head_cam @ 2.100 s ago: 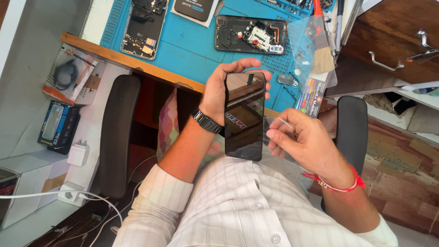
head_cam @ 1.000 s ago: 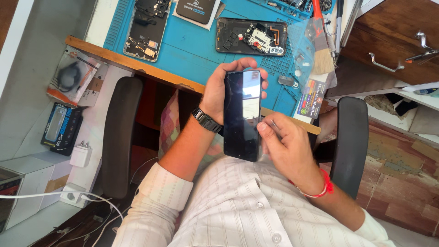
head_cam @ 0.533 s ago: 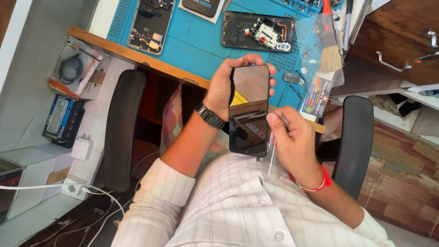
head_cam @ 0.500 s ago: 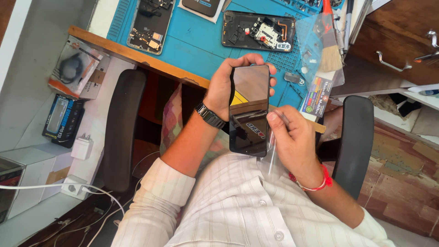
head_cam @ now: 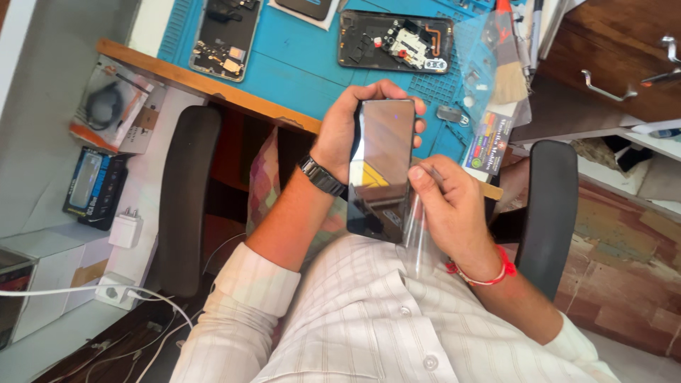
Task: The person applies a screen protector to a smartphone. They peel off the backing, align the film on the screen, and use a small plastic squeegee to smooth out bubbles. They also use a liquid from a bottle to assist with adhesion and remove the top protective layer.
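My left hand grips a black smartphone upright over my lap, its dark glass screen facing me. A black wristwatch is on that wrist. My right hand sits at the phone's right edge and pinches a thin clear plastic film that hangs down from the screen's lower right side. A red thread band circles the right wrist.
A blue work mat on the wooden desk holds two opened phone bodies and a brush. Chair armrests flank me. Boxes and a white charger lie on the left; wooden drawers stand right.
The phone has tilted slightly and its screen reflection shifted. My right hand has pulled the clear film further off the phone's right edge and down.
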